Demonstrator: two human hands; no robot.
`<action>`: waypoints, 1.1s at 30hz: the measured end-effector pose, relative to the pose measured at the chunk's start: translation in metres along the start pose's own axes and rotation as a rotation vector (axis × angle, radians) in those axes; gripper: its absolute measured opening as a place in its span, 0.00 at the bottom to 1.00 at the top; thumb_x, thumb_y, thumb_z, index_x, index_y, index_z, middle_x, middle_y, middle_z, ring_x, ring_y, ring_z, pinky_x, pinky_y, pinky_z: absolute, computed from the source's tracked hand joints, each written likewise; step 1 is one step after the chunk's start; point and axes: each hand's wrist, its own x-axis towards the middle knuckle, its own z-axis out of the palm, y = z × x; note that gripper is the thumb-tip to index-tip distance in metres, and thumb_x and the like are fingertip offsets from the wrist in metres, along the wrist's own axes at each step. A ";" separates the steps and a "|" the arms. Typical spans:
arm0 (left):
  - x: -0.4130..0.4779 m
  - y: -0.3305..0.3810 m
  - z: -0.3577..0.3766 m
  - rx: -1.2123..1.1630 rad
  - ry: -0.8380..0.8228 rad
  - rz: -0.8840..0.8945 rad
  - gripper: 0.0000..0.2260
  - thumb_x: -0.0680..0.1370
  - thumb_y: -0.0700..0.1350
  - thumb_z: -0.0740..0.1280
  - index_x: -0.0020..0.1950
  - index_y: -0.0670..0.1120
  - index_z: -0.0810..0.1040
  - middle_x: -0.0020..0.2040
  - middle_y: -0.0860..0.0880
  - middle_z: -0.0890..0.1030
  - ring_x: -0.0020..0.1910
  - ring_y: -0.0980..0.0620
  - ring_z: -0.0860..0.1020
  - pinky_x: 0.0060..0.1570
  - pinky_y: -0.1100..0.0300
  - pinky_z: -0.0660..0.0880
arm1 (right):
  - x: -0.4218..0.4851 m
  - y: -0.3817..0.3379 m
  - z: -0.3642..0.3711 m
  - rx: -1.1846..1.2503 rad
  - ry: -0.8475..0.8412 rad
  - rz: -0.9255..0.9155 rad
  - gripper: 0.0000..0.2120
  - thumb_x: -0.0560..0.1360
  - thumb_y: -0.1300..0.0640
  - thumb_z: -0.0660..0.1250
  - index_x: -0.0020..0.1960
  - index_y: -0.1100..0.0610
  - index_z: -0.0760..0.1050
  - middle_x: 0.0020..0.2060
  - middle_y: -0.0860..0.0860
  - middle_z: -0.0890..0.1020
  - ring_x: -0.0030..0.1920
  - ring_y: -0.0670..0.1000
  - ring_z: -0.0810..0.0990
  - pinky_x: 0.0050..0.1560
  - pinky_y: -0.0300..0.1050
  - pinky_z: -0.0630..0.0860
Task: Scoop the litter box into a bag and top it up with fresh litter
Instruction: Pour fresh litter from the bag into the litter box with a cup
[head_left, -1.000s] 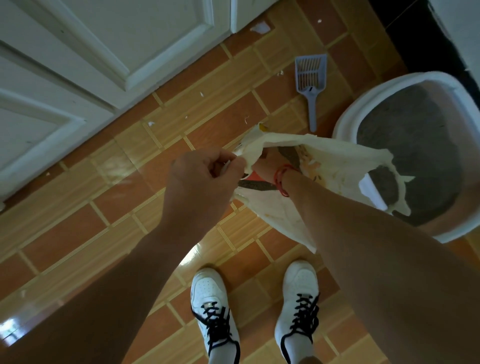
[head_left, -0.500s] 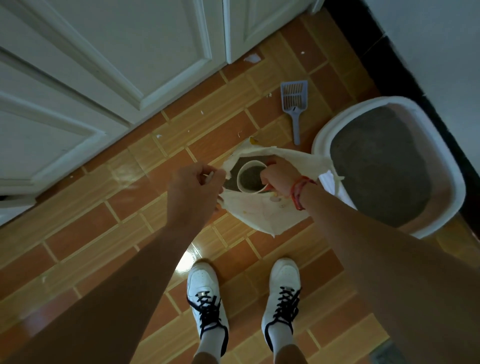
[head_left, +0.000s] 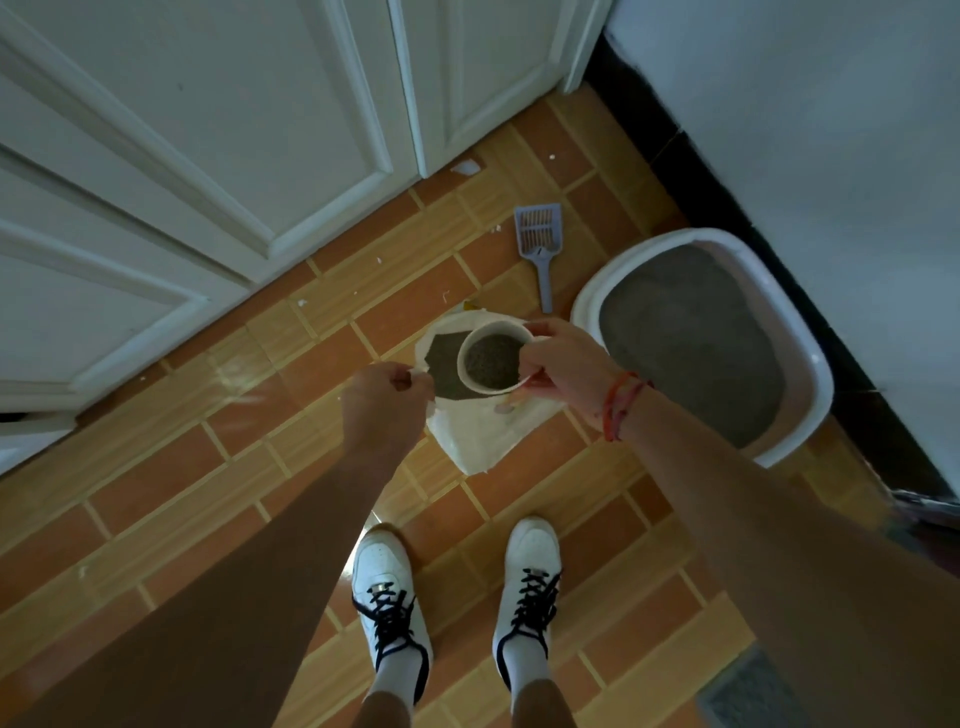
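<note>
A white litter bag (head_left: 485, 434) stands on the tiled floor in front of my shoes, its mouth open on dark grey litter. My left hand (head_left: 387, 400) pinches the bag's left edge. My right hand (head_left: 563, 361) grips a white cup (head_left: 493, 361) filled with grey litter, held just above the bag's mouth. To the right sits the white litter box (head_left: 800, 358), holding grey litter. A grey-blue slotted scoop (head_left: 540, 244) lies on the floor beyond the bag.
White panelled doors (head_left: 208, 156) run along the left and back. A white wall with a dark skirting (head_left: 727, 171) borders the litter box on the right. Small white scraps dot the orange tiles (head_left: 156, 478). A grey mat corner (head_left: 753, 696) shows at bottom right.
My right hand has come out of the bag holding a cup full of litter and lifted it above the mouth. The view has pulled back and up. My left hand keeps its pinch.
</note>
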 end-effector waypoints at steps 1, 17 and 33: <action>0.000 0.001 0.003 0.003 0.000 -0.005 0.10 0.77 0.42 0.67 0.36 0.47 0.82 0.34 0.47 0.83 0.37 0.44 0.82 0.40 0.46 0.81 | -0.003 -0.002 -0.005 0.027 0.005 0.000 0.15 0.72 0.70 0.61 0.55 0.57 0.74 0.47 0.56 0.77 0.47 0.53 0.79 0.47 0.46 0.81; -0.012 0.008 0.086 0.185 -0.046 0.041 0.07 0.76 0.41 0.66 0.40 0.41 0.80 0.35 0.43 0.81 0.39 0.43 0.80 0.37 0.54 0.74 | -0.019 0.023 -0.117 0.170 0.232 -0.043 0.06 0.74 0.64 0.64 0.49 0.57 0.77 0.52 0.60 0.80 0.51 0.54 0.80 0.55 0.52 0.80; -0.015 0.022 0.152 0.388 0.002 0.134 0.07 0.76 0.35 0.61 0.40 0.41 0.77 0.34 0.48 0.76 0.37 0.49 0.73 0.32 0.60 0.65 | -0.028 0.131 -0.244 -0.060 0.771 0.220 0.27 0.66 0.49 0.74 0.60 0.58 0.73 0.45 0.50 0.80 0.41 0.47 0.77 0.32 0.37 0.67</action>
